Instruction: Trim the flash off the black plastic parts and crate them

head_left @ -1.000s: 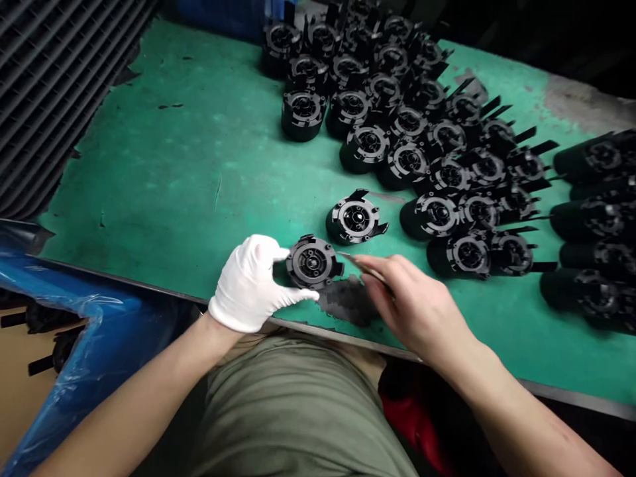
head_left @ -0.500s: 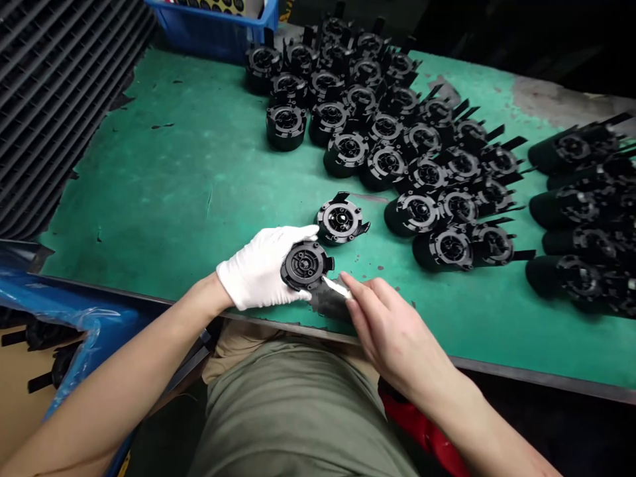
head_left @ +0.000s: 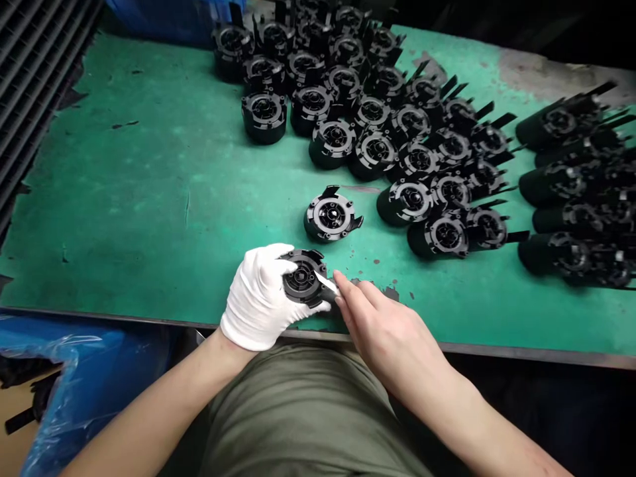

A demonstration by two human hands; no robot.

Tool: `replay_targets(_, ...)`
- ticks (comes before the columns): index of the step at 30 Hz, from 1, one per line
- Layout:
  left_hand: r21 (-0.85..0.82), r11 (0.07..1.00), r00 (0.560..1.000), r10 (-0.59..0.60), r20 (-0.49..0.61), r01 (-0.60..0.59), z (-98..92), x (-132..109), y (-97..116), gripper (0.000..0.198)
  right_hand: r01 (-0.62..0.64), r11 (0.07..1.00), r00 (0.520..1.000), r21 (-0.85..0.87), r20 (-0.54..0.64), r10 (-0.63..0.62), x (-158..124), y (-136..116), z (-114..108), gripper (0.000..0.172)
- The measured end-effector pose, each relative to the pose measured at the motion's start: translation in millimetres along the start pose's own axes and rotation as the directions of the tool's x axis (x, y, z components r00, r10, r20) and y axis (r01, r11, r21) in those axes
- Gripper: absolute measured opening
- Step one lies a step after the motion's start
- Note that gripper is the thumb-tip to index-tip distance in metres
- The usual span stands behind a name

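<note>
My left hand (head_left: 261,295), in a white glove, is closed round a round black plastic housing (head_left: 301,277) whose ribbed face is turned up. In my bare right hand (head_left: 385,321) a small knife with a pale blade (head_left: 325,283) is pinched between thumb and fingers. Its tip meets the right rim of the held housing. Just beyond my hands a similar black housing (head_left: 331,215) stands upright on the green table, apart from the others. The underside of the held piece is hidden by the glove.
Many black housings (head_left: 372,152) stand in a cluster on the green table (head_left: 144,192), with more (head_left: 551,255) at the right. A blue bin (head_left: 166,20) is at the back, a slatted black stack (head_left: 40,86) at far left. Blue plastic film (head_left: 99,377) lines a container at lower left.
The view has shifted a little to the left-hand side's loss. The held housing has been turned in my glove, and the left thumb now lies over its face. The blade stays at its rim.
</note>
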State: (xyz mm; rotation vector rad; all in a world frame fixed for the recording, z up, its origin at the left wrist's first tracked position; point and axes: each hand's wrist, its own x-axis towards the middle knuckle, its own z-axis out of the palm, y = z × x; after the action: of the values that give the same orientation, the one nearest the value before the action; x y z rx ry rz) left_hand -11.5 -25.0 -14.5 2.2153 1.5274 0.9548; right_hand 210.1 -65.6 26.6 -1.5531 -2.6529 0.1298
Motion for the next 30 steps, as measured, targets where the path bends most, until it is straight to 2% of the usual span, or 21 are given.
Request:
replay_targets(5, -0.082, 0.996, 0.999, 0.012, -0.036, -0.015, 5.5, 2, 0, 0.060, 0.041, 0.999, 0.999, -0.013, -0.014, -0.041, 3, -2, -2, 0.040)
replay_targets(10, -0.093, 0.995, 0.997, 0.041, -0.060, -0.046, 6.4, 2, 0, 0.062, 0.030, 0.998, 0.997, -0.059, 0.076, -0.026, 6, -2, -9, 0.043)
replay_targets(17, -0.133, 0.990, 0.999, 0.042, -0.028, -0.045, 4.6, 1, -3, 0.070, 0.104, 0.994, 0.983, -0.042, 0.159, -0.096, 22, 14, -24, 0.035)
replay_targets(22, -0.125, 0.991, 0.999, 0.043, -0.008, -0.044, 2.6, 3, -3, 0.070, 0.146, 0.989, 0.974, 0.008, 0.174, -0.145, 24, 23, -23, 0.033)
replay_targets(30, -0.222, 0.974, 0.995, -0.016, 0.101, 0.038, 0.7, 9, -1, 0.055, 0.040, 0.999, 0.952, 0.024, 0.303, -0.045, 26, 19, -23, 0.028)
